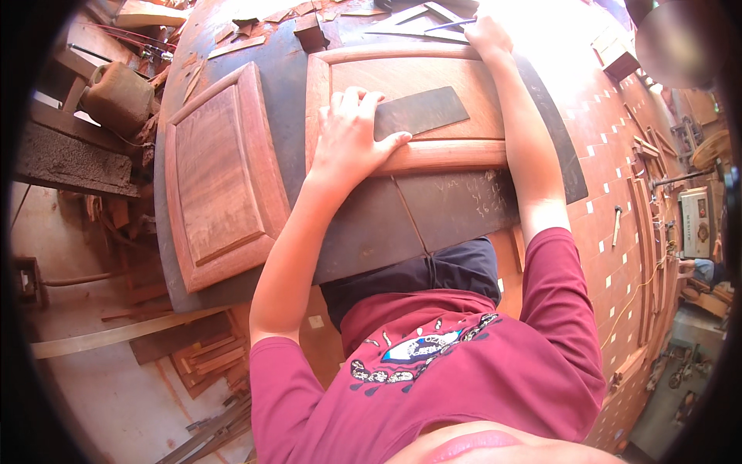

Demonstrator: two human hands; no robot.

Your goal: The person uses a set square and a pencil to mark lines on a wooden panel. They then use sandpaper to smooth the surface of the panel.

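Note:
A framed wooden panel lies on the dark workbench top in front of me. My left hand rests over its left part, thumb and fingers closed about the end of a dark grey flat rectangular plate. That plate lies flat across the panel; its material I cannot make out. At the far edge, in strong glare, my right hand has its fingers closed at the end of a thin blue pen-like stick. Under the stick is a pale triangular frame.
A second framed wooden panel lies on the bench at left. Wood offcuts and a small block litter the far left. Below, wood pieces are stacked on the floor. Long boards and a hammer-like tool lie at right.

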